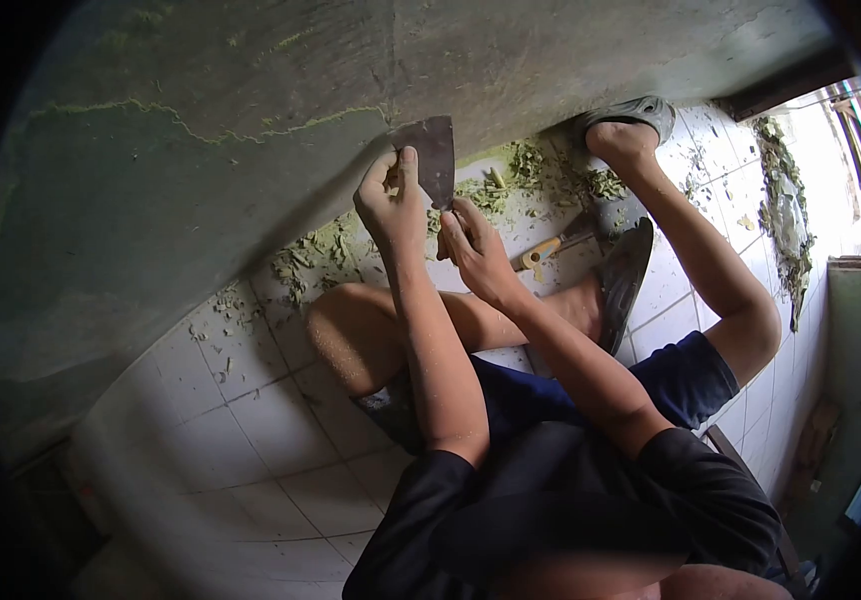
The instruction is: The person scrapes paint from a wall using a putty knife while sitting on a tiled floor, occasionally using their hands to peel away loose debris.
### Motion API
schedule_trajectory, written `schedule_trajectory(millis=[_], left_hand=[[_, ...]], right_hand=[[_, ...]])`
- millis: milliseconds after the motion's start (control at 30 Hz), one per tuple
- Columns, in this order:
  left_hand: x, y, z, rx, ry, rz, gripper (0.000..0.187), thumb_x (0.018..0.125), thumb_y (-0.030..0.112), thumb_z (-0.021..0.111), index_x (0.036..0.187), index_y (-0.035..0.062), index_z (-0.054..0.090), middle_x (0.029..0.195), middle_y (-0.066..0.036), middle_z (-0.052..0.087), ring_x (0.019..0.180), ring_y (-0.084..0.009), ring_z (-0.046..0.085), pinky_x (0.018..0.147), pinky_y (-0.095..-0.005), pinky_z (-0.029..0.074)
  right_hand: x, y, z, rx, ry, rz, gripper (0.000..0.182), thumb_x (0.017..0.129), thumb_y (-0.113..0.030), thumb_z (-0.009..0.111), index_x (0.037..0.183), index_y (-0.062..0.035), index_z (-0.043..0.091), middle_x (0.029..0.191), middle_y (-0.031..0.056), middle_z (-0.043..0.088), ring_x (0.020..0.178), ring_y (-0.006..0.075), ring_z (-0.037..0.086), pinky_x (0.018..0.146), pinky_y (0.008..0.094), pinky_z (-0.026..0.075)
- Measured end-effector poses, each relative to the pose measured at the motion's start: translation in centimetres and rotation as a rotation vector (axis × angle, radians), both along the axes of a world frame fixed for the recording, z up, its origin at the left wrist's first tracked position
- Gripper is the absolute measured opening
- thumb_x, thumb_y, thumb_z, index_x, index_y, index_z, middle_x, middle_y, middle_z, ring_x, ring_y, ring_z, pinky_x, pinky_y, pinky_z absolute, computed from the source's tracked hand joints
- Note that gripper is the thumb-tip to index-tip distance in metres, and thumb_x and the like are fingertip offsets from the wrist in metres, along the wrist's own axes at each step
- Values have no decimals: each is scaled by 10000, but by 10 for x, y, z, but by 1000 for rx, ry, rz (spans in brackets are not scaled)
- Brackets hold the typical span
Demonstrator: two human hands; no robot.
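A scraper with a wide dark blade (431, 150) is held up close to the wall. My left hand (393, 205) pinches the left side of the blade, thumb lying on its face. At the blade's narrow lower end is my right hand (478, 255), its fingers curled around that part; the handle is mostly hidden in the grip. The grey-green wall (201, 190) has a ragged yellow-green line where the coating stops. A second tool with a yellow-orange handle (539, 254) lies on the floor beside my right hand.
Greenish flakes (316, 262) litter the white tiled floor (281, 430) along the wall's foot. My bent legs and a grey clog (651, 115) stand close by. A strip of debris (786, 205) lies to the right, near a bright opening.
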State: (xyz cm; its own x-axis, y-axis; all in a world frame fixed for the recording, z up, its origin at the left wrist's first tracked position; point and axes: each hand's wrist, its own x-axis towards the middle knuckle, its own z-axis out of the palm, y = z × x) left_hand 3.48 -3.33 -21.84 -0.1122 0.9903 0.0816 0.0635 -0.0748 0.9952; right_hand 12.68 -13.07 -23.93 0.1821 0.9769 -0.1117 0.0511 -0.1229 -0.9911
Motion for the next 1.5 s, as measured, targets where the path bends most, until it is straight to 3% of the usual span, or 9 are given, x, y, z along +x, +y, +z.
schedule_trajectory(millis=[100,533,633,700,933,967,1133,1300,1500], left_hand=[[2,5,1,36,-32,66,310,962,238,697,884,-62,700,667,-54,616,628,-122,537,609,-308,438],[8,7,-7,24,121,143,337,956,250,697,853,-71,694,667,-87,639,613,-155,566,612,-329,450],[12,8,4,15,100,148,330,958,235,701,851,-77,688,668,-59,636,611,-122,533,595,-305,424],[17,10,15,54,-139,152,378,992,212,667,724,-32,559,638,75,437,621,-37,346,548,-257,271],[14,5,13,75,-150,81,386,1003,220,654,725,-27,552,662,75,450,648,-36,363,567,-246,290],[11,6,9,88,-9,108,399,984,249,664,726,-38,561,597,21,430,591,-68,363,531,-289,296],[7,9,-15,8,4,71,411,978,265,670,726,-44,569,576,-13,444,566,-89,375,523,-313,306],[17,2,-10,7,53,198,376,968,259,679,773,-60,633,598,-57,549,565,-141,473,556,-332,387],[23,1,-6,14,83,262,377,969,246,681,767,-61,597,624,-63,543,602,-131,480,575,-313,398]], right_hand=[[-5,3,4,2,22,-12,330,1094,-227,487,1287,41,493,689,65,553,644,132,534,622,311,473],[-12,2,-5,9,-128,-138,284,1067,-212,542,1201,38,551,667,129,533,601,155,476,573,338,428],[-6,13,1,30,-195,-126,279,1054,-187,558,1206,48,552,681,164,534,602,167,485,572,345,435],[0,17,6,63,-207,-131,277,1048,-175,565,1205,54,554,689,181,533,603,173,491,573,345,438],[11,10,8,63,-118,-63,303,1046,-172,577,1226,72,564,754,110,574,663,129,485,600,307,433],[9,8,4,58,-99,-75,304,1046,-173,576,1228,71,568,742,109,568,653,127,484,592,308,432],[4,6,-9,23,-153,-86,292,1047,-173,575,1216,65,575,691,101,538,614,129,468,568,315,426],[0,3,-8,14,-123,-99,301,1056,-207,565,1196,59,574,664,91,520,604,122,458,560,316,418],[4,9,-16,1,-1,-52,292,1058,-212,564,1183,52,571,667,65,516,624,118,461,568,310,412]])
